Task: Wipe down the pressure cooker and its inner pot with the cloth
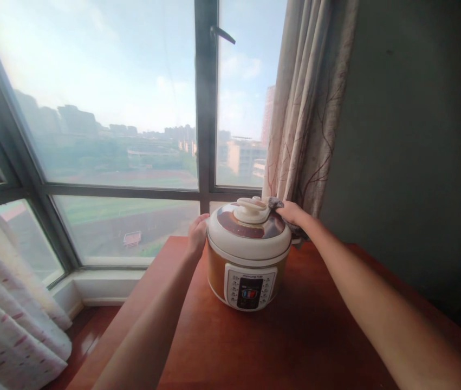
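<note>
An electric pressure cooker [216, 276] with a cream lid, brown body and front control panel stands upright on the table. My left hand [197, 234] grips the left side of its lid; the fingertips are partly hidden behind the rim. At the right of the lid, my right hand [290, 212] is closed on a dark grey cloth [274, 202]. This cloth touches the lid close to the cream lid handle [250, 208], and more of it hangs down the cooker's right side.
The reddish-brown wooden table [230, 352] reaches to the windows [124, 135], whose dark frame [206, 108] rises behind the cooker. A patterned curtain [299, 108] hangs close behind on the right, beside a dark green wall [409, 135]. Another curtain [11, 314] hangs at the left.
</note>
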Action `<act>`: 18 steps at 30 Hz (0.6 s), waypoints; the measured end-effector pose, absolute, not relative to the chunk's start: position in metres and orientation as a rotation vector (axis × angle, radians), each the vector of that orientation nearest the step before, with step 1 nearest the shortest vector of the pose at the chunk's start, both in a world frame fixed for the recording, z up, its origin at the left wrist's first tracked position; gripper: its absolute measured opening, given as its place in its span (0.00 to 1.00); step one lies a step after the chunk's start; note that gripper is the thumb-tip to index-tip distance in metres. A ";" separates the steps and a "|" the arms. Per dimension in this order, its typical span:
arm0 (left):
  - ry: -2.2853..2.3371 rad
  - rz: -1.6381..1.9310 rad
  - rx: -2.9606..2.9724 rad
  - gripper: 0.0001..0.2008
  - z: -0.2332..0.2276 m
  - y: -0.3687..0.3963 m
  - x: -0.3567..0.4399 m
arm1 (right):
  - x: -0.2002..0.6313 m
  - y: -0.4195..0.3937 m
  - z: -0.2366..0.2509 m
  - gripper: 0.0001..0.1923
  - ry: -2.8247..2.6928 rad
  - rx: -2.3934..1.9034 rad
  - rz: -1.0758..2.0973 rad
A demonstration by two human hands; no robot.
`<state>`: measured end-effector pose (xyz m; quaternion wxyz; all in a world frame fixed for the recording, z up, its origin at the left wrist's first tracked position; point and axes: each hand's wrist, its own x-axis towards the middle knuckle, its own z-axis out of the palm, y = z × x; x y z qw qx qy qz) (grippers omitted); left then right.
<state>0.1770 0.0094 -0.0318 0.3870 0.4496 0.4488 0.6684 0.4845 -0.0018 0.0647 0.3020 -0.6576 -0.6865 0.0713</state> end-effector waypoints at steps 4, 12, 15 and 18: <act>1.135 1.712 1.133 0.21 -0.031 0.008 0.178 | 0.477 0.000 0.068 0.09 -1.916 -1.819 0.094; 1.123 1.710 1.114 0.20 -0.029 0.007 0.180 | 0.453 -0.046 0.068 0.22 -2.107 -1.725 -0.108; 1.122 1.708 1.116 0.20 -0.027 0.006 0.181 | 0.448 -0.061 0.066 0.25 -2.124 -1.695 -0.162; 1.120 1.707 1.123 0.19 -0.027 0.005 0.181 | 0.447 -0.073 0.060 0.26 -2.121 -1.659 -0.202</act>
